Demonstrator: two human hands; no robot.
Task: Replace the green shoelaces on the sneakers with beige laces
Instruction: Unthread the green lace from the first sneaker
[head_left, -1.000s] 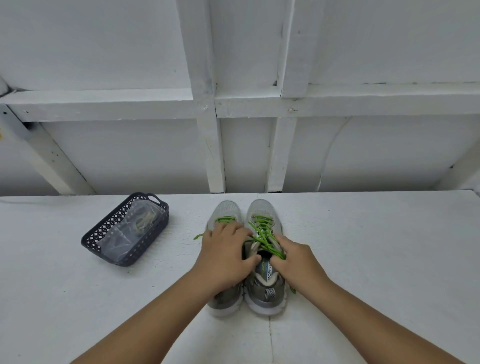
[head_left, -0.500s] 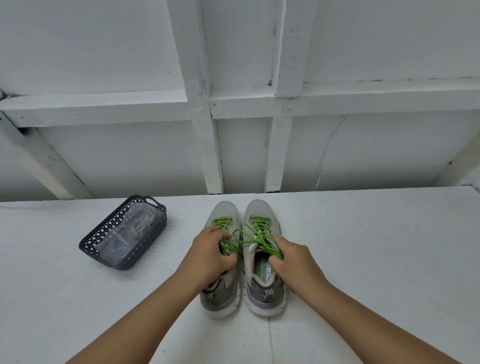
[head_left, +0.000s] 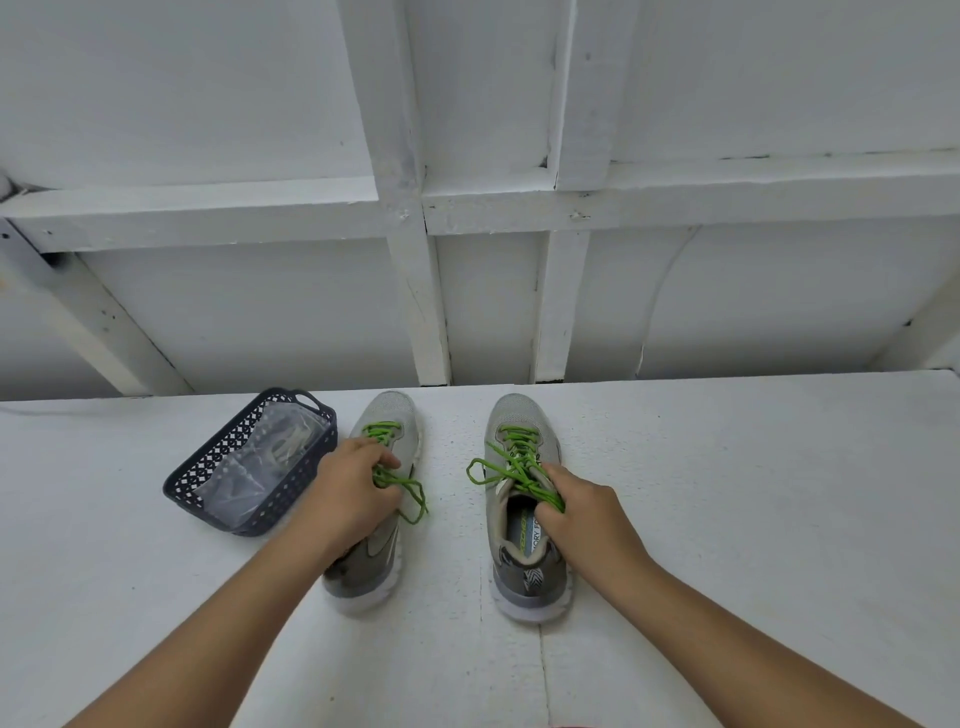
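The green laces (head_left: 519, 465) are thin, limp cord, light and easily snagged; I judge the loose ends the place to take hold, drawing eyelet by eyelet. They remain threaded in both sneakers: left sneaker (head_left: 387, 415), right sneaker (head_left: 522, 525), standing apart on the surface (head_left: 727, 519). My left hand (head_left: 349, 493) pinches its lace; my right hand (head_left: 584, 514) grips the other's lace bundle. The basket (head_left: 192, 488) left of them holds a bag, probably the beige laces.

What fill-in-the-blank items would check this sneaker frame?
1. Both sneakers carry ____ laces.
2. The left hand grips the left sneaker; the right hand grips the ____ sneaker.
3. The dark basket sits beside the ____ sneaker.
4. Both sneakers stand on the white ____.

Missing words: green; right; left; table
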